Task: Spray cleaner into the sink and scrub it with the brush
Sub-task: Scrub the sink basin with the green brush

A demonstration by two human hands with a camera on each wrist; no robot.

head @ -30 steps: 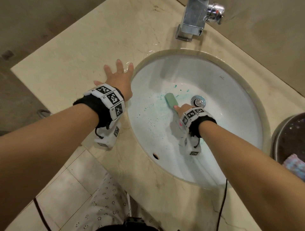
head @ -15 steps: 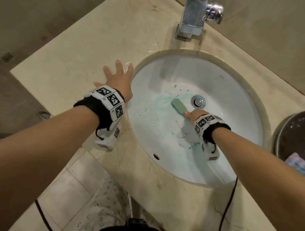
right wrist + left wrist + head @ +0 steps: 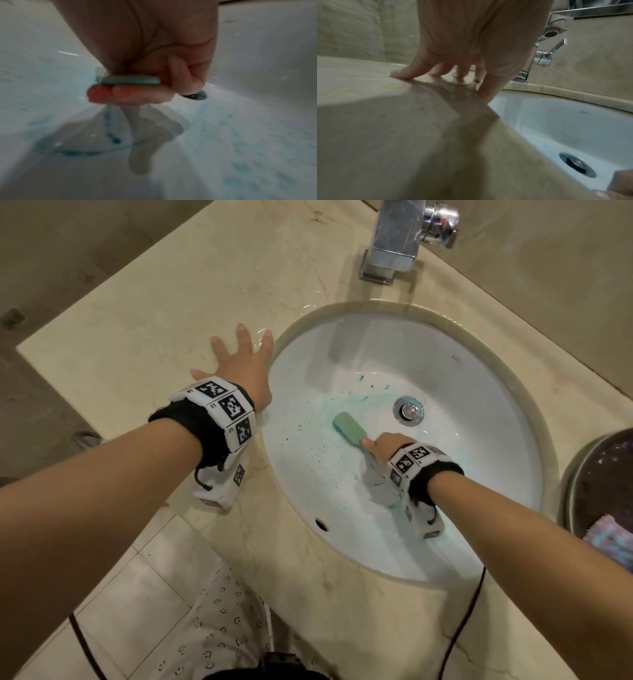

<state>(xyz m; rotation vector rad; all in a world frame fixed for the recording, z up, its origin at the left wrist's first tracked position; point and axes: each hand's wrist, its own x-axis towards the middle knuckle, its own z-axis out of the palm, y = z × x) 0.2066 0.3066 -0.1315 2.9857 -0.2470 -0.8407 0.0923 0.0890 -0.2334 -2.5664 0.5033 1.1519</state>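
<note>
A white oval sink (image 3: 479,392) is set into a beige marble counter, its bowl smeared with blue-green cleaner (image 3: 329,405) left of the drain (image 3: 407,409). My right hand (image 3: 383,445) grips the handle of a green brush (image 3: 349,426), whose head presses on the bowl just left of the drain. In the right wrist view the fingers curl round the green handle (image 3: 130,80) above the streaked bowl (image 3: 240,148). My left hand (image 3: 241,361) lies flat with spread fingers on the wet counter beside the sink's left rim; in the left wrist view its fingertips (image 3: 400,74) press the counter.
A chrome faucet (image 3: 397,241) stands behind the sink. A dark round bin (image 3: 603,484) with a pastel cloth (image 3: 613,539) sits at the right edge. A black cable (image 3: 462,621) hangs over the counter's front. The overflow hole (image 3: 321,523) is on the near wall.
My right hand has swept the brush back and forth across the bowl, right and then left again, spreading the cleaner. The left hand has stayed put on the counter.
</note>
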